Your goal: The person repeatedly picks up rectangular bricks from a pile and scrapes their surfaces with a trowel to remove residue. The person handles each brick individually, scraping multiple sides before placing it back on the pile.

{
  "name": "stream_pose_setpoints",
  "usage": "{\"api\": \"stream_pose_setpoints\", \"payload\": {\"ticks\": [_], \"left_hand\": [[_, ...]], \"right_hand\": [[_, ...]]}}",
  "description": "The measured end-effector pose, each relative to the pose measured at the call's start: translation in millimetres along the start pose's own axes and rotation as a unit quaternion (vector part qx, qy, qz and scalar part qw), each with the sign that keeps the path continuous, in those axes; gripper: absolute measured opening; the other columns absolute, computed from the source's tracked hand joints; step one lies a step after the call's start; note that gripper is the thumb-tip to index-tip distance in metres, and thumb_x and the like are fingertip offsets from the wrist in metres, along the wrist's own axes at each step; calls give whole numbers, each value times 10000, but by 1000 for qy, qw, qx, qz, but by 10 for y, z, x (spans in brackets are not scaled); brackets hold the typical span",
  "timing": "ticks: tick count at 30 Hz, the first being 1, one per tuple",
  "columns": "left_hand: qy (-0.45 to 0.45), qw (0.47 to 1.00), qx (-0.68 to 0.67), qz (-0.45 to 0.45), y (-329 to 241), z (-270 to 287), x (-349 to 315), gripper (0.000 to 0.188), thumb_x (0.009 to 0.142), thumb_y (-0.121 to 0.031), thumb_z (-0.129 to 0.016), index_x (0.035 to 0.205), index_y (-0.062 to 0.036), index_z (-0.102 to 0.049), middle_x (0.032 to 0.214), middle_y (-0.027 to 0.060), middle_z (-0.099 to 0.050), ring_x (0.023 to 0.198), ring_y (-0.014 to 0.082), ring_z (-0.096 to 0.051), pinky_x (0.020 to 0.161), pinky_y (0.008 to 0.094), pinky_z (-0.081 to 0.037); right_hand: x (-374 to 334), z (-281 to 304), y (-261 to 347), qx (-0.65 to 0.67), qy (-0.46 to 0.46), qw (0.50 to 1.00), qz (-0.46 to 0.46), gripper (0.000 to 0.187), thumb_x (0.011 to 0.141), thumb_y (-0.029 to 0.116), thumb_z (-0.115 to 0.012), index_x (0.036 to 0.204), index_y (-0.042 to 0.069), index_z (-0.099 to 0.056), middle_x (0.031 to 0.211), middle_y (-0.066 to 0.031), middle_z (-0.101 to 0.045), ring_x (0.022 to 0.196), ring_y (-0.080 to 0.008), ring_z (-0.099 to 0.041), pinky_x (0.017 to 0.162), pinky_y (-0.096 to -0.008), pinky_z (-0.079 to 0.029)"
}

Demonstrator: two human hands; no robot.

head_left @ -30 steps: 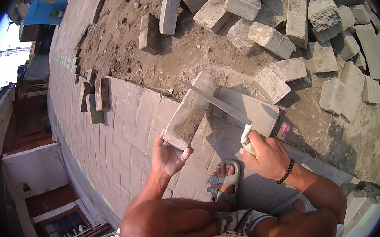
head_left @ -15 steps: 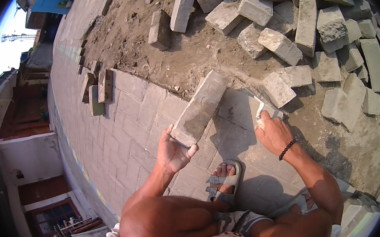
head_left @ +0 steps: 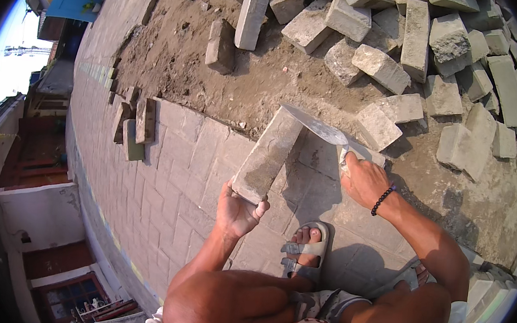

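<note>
A long grey paving brick [head_left: 267, 156] is tilted up off the paving, its near end gripped from below by my left hand [head_left: 240, 210]. The fingers and thumb wrap that end. In my right hand [head_left: 366, 180] is the handle of a trowel [head_left: 320, 125], closed in the fist. The flat metal blade reaches left, and its tip lies at the brick's far end; whether it presses on the brick or only overlaps it in view I cannot tell. A dark beaded bracelet rings my right wrist.
Laid paving [head_left: 177, 173] spreads under and left of my sandalled foot [head_left: 305, 252]. Bare soil [head_left: 175, 62] borders it beyond. A heap of loose bricks [head_left: 416, 40] fills the far right. Several bricks [head_left: 133, 127] sit on the paving at left, near a house wall [head_left: 38, 216].
The trowel's blade has swung up and left to the brick's far end; before, it showed edge-on to the right. My right hand has shifted slightly left. The left hand still holds the brick.
</note>
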State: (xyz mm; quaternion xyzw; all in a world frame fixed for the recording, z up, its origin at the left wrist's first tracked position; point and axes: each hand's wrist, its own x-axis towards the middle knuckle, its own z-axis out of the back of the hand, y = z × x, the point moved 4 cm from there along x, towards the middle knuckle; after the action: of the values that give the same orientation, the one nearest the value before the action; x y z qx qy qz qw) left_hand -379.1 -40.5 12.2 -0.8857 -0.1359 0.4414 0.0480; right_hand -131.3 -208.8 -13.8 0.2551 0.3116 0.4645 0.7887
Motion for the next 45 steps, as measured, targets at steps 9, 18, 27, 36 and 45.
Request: {"api": "stream_pose_setpoints", "payload": {"ticks": [9, 18, 27, 36, 45], "left_hand": [[-117, 992, -28, -46, -145, 331, 92, 494, 959, -443, -487, 1225, -34, -564, 1098, 165, -615, 827, 315, -587, 582, 328, -591], [-75, 997, 4, 27, -141, 552, 157, 384, 955, -358, -484, 1235, -119, -591, 1134, 111, -632, 811, 269, -579, 527, 273, -472], [-203, 977, 62, -6, -391, 796, 232, 364, 971, -339, -446, 1252, -162, -596, 1180, 91, -634, 860, 274, -594, 559, 326, -469], [-199, 972, 120, -28, -467, 796, 231, 348, 997, -300, -429, 1242, -120, -598, 1134, 109, -663, 901, 310, -647, 607, 390, -578], [-210, 702, 595, -329, -559, 1028, -158, 594, 926, -291, -558, 1432, -47, -365, 1406, 173, -444, 1148, 333, -560, 923, 467, -502]], "right_hand": [[-495, -134, 652, 7, 24, 991, 133, 284, 831, 185, -632, 981, -8, -488, 740, -261, -626, 656, -423, -669, 578, -481, -549], [287, 66, 177, -80, 16, 996, 20, 262, 857, 147, -597, 1012, -49, -520, 817, -317, -643, 684, -418, -685, 617, -470, -565], [149, 126, 235, 186, 104, 976, -29, 403, 872, 251, -599, 1128, -50, -518, 798, -330, -633, 857, -517, -621, 760, -552, -486], [409, -92, 136, 173, 209, 962, -14, 396, 854, 246, -587, 1099, -60, -533, 825, -297, -652, 803, -449, -658, 720, -504, -501], [442, -120, 7, 189, 258, 943, -87, 425, 865, 292, -581, 1087, -70, -561, 881, -272, -674, 878, -393, -678, 786, -460, -507]]}}
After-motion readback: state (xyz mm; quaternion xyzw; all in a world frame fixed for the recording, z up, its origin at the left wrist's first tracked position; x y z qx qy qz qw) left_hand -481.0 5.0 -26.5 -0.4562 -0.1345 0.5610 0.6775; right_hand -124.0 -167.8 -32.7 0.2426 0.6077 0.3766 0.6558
